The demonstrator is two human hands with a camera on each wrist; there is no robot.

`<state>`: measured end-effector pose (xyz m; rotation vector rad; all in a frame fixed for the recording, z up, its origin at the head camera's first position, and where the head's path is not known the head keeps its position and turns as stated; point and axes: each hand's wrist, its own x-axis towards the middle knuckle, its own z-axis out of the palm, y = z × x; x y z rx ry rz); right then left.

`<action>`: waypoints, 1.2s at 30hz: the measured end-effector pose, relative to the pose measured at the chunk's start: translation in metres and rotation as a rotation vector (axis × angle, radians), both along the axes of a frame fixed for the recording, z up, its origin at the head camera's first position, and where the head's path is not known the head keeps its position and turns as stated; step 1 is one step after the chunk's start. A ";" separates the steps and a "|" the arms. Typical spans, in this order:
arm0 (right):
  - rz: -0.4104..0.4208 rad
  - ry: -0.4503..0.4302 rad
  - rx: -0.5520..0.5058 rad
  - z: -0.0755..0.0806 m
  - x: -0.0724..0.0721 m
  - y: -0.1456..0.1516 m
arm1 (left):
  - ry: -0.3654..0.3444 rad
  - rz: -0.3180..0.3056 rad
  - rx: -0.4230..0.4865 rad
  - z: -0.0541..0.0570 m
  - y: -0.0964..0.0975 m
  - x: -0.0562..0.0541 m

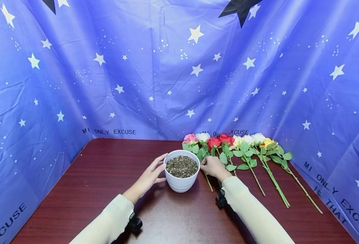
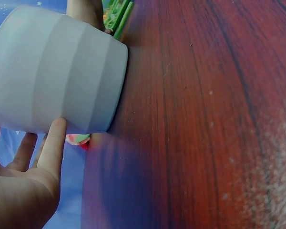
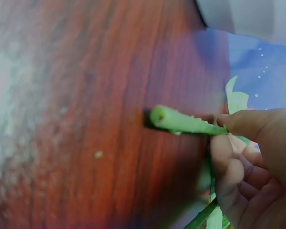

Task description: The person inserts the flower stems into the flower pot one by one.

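Note:
A white ribbed flowerpot (image 1: 181,184) filled with dark soil (image 1: 181,166) stands upright on the table. My left hand (image 1: 153,170) rests against its left side, fingers extended and spread. In the left wrist view, one fingertip presses the pot's wall (image 2: 62,71). Just right of the pot, my right hand (image 1: 215,166) pinches a green rose stem (image 3: 181,121) between thumb and index finger. The stem's cut end points toward the right wrist camera, close over the table. Pink (image 1: 190,139) and white (image 1: 202,137) roses lie behind this hand; which bloom belongs to the pinched stem I cannot tell.
To the right, several roses lie in a row, red (image 1: 226,139), white (image 1: 258,138) and yellow (image 1: 268,142), stems toward the front. A blue star-printed cloth (image 1: 155,78) hangs around the dark red wooden table (image 1: 106,159).

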<state>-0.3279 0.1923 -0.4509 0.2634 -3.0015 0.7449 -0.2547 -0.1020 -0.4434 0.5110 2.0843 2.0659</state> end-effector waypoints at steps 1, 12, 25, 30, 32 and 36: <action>0.001 -0.017 -0.018 0.000 0.000 0.000 | -0.001 0.001 -0.001 0.000 0.000 0.000; 0.034 -0.056 -0.122 0.006 0.002 0.001 | -0.001 0.007 0.001 0.001 -0.001 0.000; 0.054 -0.032 -0.219 0.013 0.007 0.009 | -0.013 0.009 0.022 -0.001 0.001 0.001; 0.081 -0.003 -0.226 0.020 0.008 0.010 | -0.018 0.007 0.019 -0.001 0.001 0.001; 0.089 0.015 -0.218 0.023 0.009 0.010 | -0.019 0.007 0.018 -0.001 0.000 0.000; 0.102 0.058 -0.227 0.032 0.010 0.009 | -0.013 0.007 0.014 -0.002 0.000 0.000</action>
